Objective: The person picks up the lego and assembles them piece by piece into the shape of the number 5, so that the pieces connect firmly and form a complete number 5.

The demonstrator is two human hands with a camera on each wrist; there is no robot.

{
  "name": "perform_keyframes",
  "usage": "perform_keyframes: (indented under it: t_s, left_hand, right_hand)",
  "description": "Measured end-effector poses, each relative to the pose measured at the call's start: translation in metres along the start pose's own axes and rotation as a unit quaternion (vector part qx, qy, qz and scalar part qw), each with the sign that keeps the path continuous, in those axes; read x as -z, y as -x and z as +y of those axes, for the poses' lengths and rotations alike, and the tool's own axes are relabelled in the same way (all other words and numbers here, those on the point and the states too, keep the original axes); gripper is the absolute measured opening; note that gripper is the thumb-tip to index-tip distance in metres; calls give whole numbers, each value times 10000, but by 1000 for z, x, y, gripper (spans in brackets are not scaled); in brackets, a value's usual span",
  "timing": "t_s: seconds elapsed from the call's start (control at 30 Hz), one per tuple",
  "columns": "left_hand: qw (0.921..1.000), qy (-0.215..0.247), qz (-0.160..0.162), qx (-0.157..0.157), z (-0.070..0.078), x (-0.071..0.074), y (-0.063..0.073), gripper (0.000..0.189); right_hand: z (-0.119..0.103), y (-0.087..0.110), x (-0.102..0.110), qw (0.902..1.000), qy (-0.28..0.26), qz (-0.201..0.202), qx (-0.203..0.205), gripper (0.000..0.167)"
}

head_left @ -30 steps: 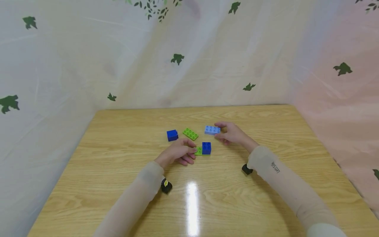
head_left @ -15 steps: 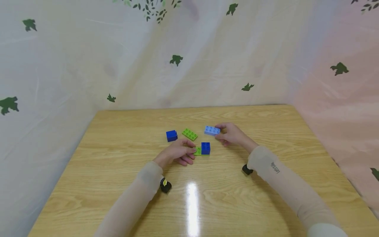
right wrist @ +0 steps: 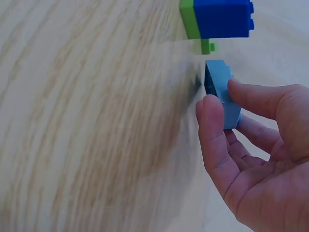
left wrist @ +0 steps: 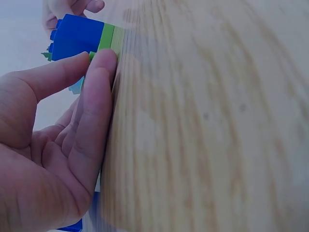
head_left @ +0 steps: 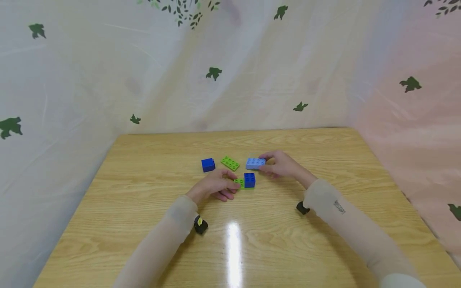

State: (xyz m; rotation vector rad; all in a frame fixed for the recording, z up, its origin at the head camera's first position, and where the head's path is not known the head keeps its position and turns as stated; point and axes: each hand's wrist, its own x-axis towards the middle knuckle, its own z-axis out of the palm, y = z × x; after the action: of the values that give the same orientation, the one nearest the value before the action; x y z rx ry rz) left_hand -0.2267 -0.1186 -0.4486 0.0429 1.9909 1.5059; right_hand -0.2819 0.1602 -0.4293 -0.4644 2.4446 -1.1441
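Note:
In the head view my left hand (head_left: 217, 185) pinches the left end of a green building plate (head_left: 239, 182) lying on the table. A dark blue brick (head_left: 249, 180) stands studs-up on that plate's right end. My right hand (head_left: 282, 165) grips the right end of a light blue brick (head_left: 255, 163), just behind the dark blue one. In the right wrist view the light blue brick (right wrist: 224, 92) is held off the table, its hollow underside partly showing. The left wrist view has thumb and finger on the plate's edge beside the dark blue brick (left wrist: 77, 38).
A second green plate (head_left: 230, 163) lies behind my left hand. Left of it another dark blue brick (head_left: 207, 165) rests on its side, studs facing right. The wooden table (head_left: 273, 248) ends at a hanging cloth (head_left: 173, 88) at the back.
My right hand has carried the light blue brick a little left and nearer, toward the dark blue brick on the plate. My left hand keeps its place on the plate.

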Motion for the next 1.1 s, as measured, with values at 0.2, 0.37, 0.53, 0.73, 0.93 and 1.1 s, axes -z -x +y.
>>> perform_keyframes:
  t_s: [0.2, 0.37, 0.53, 0.73, 0.93, 1.1]
  left_hand:
    - [10000, -63, -42, 12, 3, 0, 4, 47]
    - [9990, -400, 83, -167, 10, 5, 10, 51]
    - [9959, -581, 287, -634, 19, 11, 16, 59]
    - [9924, -473, 315, -1095, 25, 12, 22, 70]
    - [9909, -202, 290, -1302, 28, 8, 26, 67]
    - [9885, 45, 235, -1494, 28, 4, 26, 52]
  right_hand:
    - [-13, 10, 0, 9994, -171, -172, 267, 48]
    - [-27, 18, 0, 9977, -271, -281, 550, 50]
    - [-37, 21, -1, 9954, -423, -225, 832, 49]
    - [-44, 26, -6, 9901, -367, -205, 1342, 45]
    - [-46, 31, -12, 9856, -231, -99, 1670, 44]
    - [-40, 31, -16, 9821, -282, -17, 1861, 41]
